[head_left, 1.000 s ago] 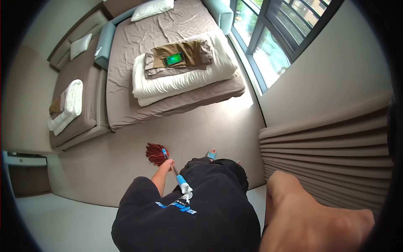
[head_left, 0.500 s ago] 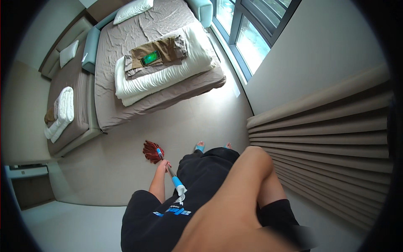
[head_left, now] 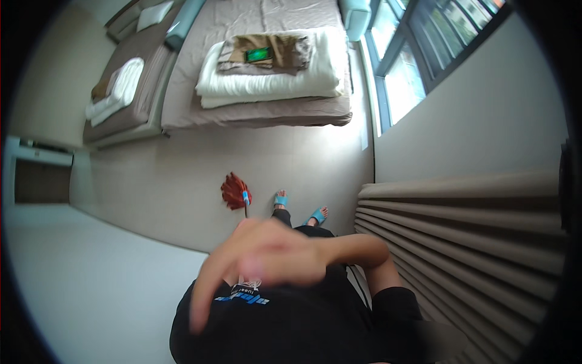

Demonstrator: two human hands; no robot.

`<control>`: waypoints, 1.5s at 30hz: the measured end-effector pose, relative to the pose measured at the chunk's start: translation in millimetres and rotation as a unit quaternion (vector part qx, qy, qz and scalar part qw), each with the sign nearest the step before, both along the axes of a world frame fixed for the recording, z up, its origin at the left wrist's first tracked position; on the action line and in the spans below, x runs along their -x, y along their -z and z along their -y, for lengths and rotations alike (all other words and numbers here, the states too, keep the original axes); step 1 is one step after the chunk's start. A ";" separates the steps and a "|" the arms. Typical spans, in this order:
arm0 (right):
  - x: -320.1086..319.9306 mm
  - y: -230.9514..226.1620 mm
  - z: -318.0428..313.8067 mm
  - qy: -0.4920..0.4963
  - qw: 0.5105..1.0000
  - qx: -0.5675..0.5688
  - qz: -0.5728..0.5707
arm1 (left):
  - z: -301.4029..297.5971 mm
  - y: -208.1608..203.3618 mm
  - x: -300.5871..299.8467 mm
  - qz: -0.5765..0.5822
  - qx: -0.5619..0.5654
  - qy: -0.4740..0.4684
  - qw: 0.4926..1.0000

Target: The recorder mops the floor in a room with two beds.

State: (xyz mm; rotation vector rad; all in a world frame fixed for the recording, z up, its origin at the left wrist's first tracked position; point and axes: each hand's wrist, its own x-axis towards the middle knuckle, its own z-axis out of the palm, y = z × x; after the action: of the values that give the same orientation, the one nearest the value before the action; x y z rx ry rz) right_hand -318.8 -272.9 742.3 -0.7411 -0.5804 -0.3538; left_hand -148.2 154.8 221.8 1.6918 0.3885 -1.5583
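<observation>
A mop with a red strand head (head_left: 234,191) and a blue-and-white collar rests on the floor ahead of me, left of my feet. Its thin handle runs toward me and vanishes behind my right hand (head_left: 264,252). That hand crosses in front of my chest, close to the camera and blurred, one finger stretched down to the left and the thumb apart, with nothing seen in it. Only a sliver of my left hand (head_left: 242,227) shows at the mop handle; its fingers are mostly covered by the right hand, and it seems still closed round the handle.
My feet in light-blue slippers (head_left: 280,199) stand right of the mop. Ahead is a bed (head_left: 267,115) with a folded white quilt (head_left: 267,88), brown cloth and a phone (head_left: 258,54). A second bed (head_left: 124,130) stands left. A window (head_left: 406,85) and pleated curtain (head_left: 448,209) line the right.
My right arm has swung, bringing the hand into view before my chest, over the left hand and handle. The view has turned, and my feet have shifted apart. The mop head remains on the floor.
</observation>
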 end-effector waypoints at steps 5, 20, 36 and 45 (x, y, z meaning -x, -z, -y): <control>5.7 112.5 -46.2 0.060 0.972 0.116 -0.194 | 195.0 -94.2 0.3 0.195 0.212 -0.011 0.958; 34.5 119.9 -186.3 0.446 0.780 0.398 -0.184 | 168.4 36.1 -4.7 -0.152 0.195 -0.373 0.894; -89.5 144.8 -236.6 0.183 0.896 0.183 -0.361 | -46.5 81.5 4.8 -0.269 0.245 -0.537 0.761; -163.6 130.3 -243.4 -0.020 0.944 0.283 -0.171 | -21.5 142.4 -5.9 -0.271 0.533 -0.616 0.512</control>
State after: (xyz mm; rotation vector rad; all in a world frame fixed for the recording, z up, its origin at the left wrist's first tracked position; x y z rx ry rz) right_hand -155.2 -29.6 612.0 -1.3112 -0.3619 -0.0063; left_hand -142.3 176.3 79.4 -0.2682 0.5574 -0.6940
